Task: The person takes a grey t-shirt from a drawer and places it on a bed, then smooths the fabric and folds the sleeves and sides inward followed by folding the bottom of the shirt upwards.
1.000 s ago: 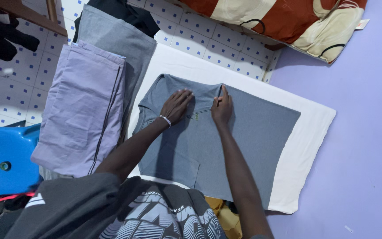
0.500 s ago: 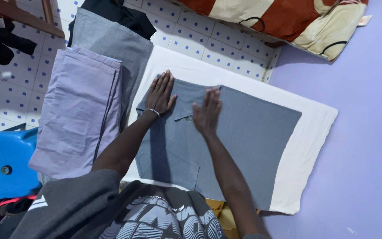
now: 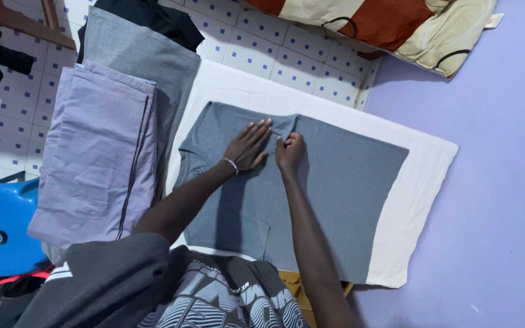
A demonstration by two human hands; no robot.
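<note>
Folded lilac cotton cloth (image 3: 95, 152) beside white padded board (image 3: 420, 182). Grey knit shirt (image 3: 335, 182) lies flat on board. Left hand (image 3: 247, 146) back from shirt's edge, now spread, pressing fabric. Right hand (image 3: 290, 152), open before, now curled, pinching fold.

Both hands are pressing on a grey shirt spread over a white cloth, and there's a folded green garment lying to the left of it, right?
Nearly. The folded garment to the left is lilac, not green, as the head view shows. The rest holds: the left hand and right hand both rest on the grey shirt, which is spread over the white cloth.
</note>
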